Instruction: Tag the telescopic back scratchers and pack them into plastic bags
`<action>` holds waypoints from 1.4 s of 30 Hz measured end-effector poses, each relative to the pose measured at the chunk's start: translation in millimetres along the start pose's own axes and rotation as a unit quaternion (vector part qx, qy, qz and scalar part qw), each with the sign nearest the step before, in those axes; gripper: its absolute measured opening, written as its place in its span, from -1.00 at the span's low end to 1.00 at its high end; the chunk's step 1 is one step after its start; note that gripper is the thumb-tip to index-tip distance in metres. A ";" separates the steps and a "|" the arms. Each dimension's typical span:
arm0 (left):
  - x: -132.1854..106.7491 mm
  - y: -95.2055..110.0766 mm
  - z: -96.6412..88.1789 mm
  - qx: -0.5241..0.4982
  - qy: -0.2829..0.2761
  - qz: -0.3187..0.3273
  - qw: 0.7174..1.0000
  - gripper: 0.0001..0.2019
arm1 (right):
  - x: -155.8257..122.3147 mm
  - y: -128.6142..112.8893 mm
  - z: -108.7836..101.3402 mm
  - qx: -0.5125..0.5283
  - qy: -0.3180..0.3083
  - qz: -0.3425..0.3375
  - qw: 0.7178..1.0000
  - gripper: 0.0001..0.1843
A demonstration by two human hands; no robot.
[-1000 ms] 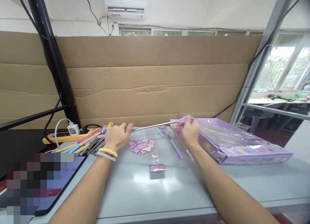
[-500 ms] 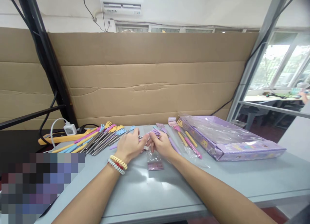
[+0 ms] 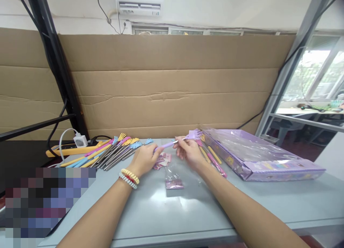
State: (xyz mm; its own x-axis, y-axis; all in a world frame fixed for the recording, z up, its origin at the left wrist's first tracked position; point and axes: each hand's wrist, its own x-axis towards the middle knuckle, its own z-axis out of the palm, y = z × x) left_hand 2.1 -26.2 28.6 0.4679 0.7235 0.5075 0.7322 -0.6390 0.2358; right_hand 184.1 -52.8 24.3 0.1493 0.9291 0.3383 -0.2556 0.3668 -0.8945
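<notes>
A purple back scratcher (image 3: 168,145) with a hand-shaped head is held level between both my hands. My left hand (image 3: 143,156) is closed around its handle, and my right hand (image 3: 189,151) pinches it by the short metal shaft near the head. Below my hands lie several pink cards (image 3: 162,160) and a clear plastic bag (image 3: 174,183) with a pink strip at its near end. To the left is a pile of back scratchers (image 3: 115,155) with metal shafts and blue, yellow and pink heads. Beside my right hand lie pink and yellow back scratchers (image 3: 215,162), partly hidden by it.
A purple cardboard box (image 3: 279,173) with clear film over it stands on the right of the grey table (image 3: 161,219). At the left are a yellow power strip (image 3: 72,150) and a white plug (image 3: 80,140). A cardboard sheet (image 3: 174,79) closes off the back.
My hands have moved apart, the right one going right with the purple head. The back scratcher is now stretched out between them, and the pink cards underneath show more.
</notes>
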 end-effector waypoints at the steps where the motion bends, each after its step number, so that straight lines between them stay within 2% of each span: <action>1: -1.0 3.1 0.2 -0.024 -0.012 0.017 1.000 -0.56 | -2.4 1.7 3.9 -0.009 -0.028 0.009 1.000 -0.59; 3: -3.0 8.6 0.1 -0.063 -0.036 0.042 0.996 -0.57 | -5.4 5.0 9.9 -0.017 -0.059 0.024 0.998 -0.57; 5: -4.4 10.9 -0.4 -0.087 -0.055 0.047 0.994 -0.60 | -4.7 6.6 10.8 -0.021 -0.045 0.026 0.998 -0.54; 8: -4.9 8.0 0.1 -0.099 -0.070 0.034 0.992 -0.63 | 2.1 4.7 1.4 -0.035 0.063 -0.011 0.997 -0.55; 10: -4.5 4.6 1.7 -0.094 -0.068 0.029 0.993 -0.55 | 7.9 1.7 -9.3 -0.036 0.147 -0.038 0.988 -0.59; 12: -4.3 2.4 4.0 -0.080 -0.065 0.044 0.994 -0.46 | 12.5 -1.1 -19.8 -0.024 0.193 -0.047 0.980 -0.59; 15: -5.4 3.0 7.8 -0.072 -0.092 0.101 0.988 -0.39 | 15.9 -2.0 -29.9 -0.028 0.152 -0.018 0.988 -0.58; 18: -8.0 4.9 12.6 -0.082 -0.153 0.141 0.975 -0.33 | 15.0 0.3 -31.0 -0.103 0.096 0.009 0.990 -0.58; 22: -10.7 2.8 19.6 -0.065 -0.237 0.140 0.959 -0.18 | 7.5 -3.3 -23.0 -0.252 0.070 0.042 0.964 -0.57; 24: -11.1 0.8 21.8 -0.055 -0.256 0.129 0.957 -0.11 | 3.4 -8.6 -18.6 -0.315 0.065 0.062 0.945 -0.57; 28: -11.2 -0.6 22.6 -0.048 -0.259 0.112 0.958 -0.09 | 1.8 -12.0 -17.3 -0.407 0.062 0.083 0.907 -0.58; 32: -11.2 -0.6 22.6 -0.047 -0.267 0.093 0.958 -0.03 | 6.7 0.3 -23.8 -0.471 0.018 0.094 0.877 -0.60; 37: -10.8 -0.7 21.4 -0.059 -0.266 0.082 0.959 -0.01 | 8.5 12.8 -28.1 -0.488 -0.047 0.137 0.861 -0.62; 42: -10.7 4.2 18.4 -0.107 -0.233 0.083 0.963 -0.03 | 8.3 14.8 -30.5 -0.481 -0.073 0.140 0.862 -0.63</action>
State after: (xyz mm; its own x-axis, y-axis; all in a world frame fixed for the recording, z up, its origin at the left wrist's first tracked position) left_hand 9.3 -31.9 8.9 0.7777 0.6134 0.1380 0.5322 -0.7591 0.3749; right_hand 210.7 -41.0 5.0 0.0699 0.9967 0.0405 0.6592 -0.0157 -0.7518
